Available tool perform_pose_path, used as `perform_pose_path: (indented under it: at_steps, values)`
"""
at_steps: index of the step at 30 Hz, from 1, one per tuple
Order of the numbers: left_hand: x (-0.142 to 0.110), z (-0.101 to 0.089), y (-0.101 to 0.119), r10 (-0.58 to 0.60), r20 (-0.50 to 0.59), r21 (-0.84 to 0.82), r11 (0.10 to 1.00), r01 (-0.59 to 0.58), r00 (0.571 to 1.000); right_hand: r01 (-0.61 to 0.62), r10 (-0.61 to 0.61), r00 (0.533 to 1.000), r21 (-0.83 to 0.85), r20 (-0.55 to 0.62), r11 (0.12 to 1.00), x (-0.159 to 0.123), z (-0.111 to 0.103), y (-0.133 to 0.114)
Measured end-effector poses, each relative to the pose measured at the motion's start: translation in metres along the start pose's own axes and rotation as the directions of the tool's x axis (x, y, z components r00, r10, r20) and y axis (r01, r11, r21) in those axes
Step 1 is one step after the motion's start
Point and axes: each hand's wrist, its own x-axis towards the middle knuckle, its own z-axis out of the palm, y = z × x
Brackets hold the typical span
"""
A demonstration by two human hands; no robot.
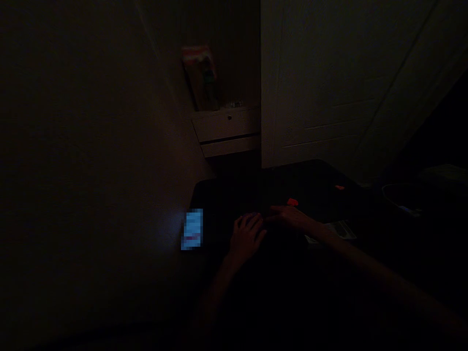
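Observation:
The room is very dark, so details are faint. My left hand (245, 236) rests on the dark table with its fingers bent over a small dark purplish thing (251, 215), whose kind I cannot make out. Just to the right, my right hand (287, 216) reaches in from the side, its fingers drawn together and pointing at the same thing. Whatever lies between those fingertips is hidden in shadow. A small orange-red piece (292, 202) sits just beyond my right hand, and a second orange-red piece (340, 187) lies farther off to the right.
A lit screen (192, 229), blurred into blocks, stands at the table's left edge by the wall. A printed sheet (343, 229) lies partly under my right forearm. Behind the table (310, 170) are a drawer (226, 126), a colourful packet (201, 78) and a pale panel (310, 87).

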Motion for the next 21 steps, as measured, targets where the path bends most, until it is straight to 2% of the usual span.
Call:
perform_pose_path:
  at_steps: [10,21]
  values:
    - [-0.002,0.003,-0.002,0.023,-0.057,0.022,1.000,-0.022,0.998,0.008,-0.006,0.999,0.062,-0.036,0.998,-0.007,0.000,-0.002]
    - [-0.009,0.008,0.005,0.045,-0.035,0.129,0.991,-0.040,0.998,0.008,-0.008,1.000,0.019,-0.005,1.000,-0.003,-0.008,-0.021]
